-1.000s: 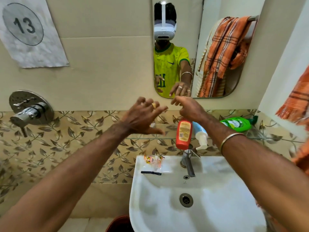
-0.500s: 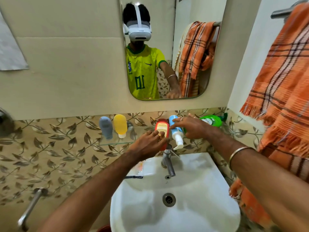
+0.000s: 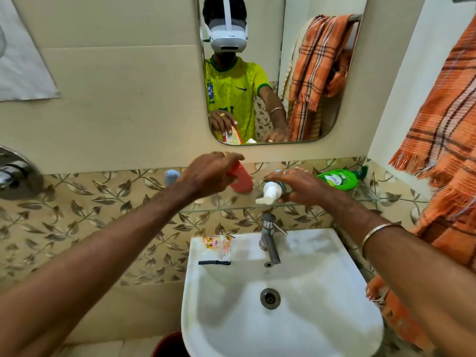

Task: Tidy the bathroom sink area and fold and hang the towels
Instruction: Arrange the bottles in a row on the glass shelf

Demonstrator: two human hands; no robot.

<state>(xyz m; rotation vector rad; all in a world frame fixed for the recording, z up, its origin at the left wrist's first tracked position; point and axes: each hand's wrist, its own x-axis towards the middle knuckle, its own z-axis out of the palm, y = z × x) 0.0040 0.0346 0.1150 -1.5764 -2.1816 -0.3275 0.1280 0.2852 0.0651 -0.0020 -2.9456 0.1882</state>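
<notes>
My left hand point(image 3: 206, 176) grips a red bottle point(image 3: 242, 177) and holds it tilted above the glass shelf point(image 3: 231, 208). My right hand point(image 3: 301, 184) grips a blue bottle with a white pump head point(image 3: 269, 193), lying sideways just over the shelf. A green soap bottle point(image 3: 340, 180) lies on the shelf to the right of that hand. A grey-blue bottle point(image 3: 171, 176) stands on the shelf to the left, half hidden by my left wrist. An orange plaid towel point(image 3: 443, 140) hangs bunched on the right wall.
Below the shelf is a white sink point(image 3: 309, 318) with a steel tap point(image 3: 269, 238). Small sachets point(image 3: 217, 243) and a black strip point(image 3: 213, 262) lie on the sink's back left ledge. A mirror point(image 3: 257, 27) hangs above. A shower valve point(image 3: 13, 173) is on the left wall.
My left hand has lifted the red bottle off the shelf and tilted it. My right hand has tipped the blue pump bottle onto its side. The camera has swung left.
</notes>
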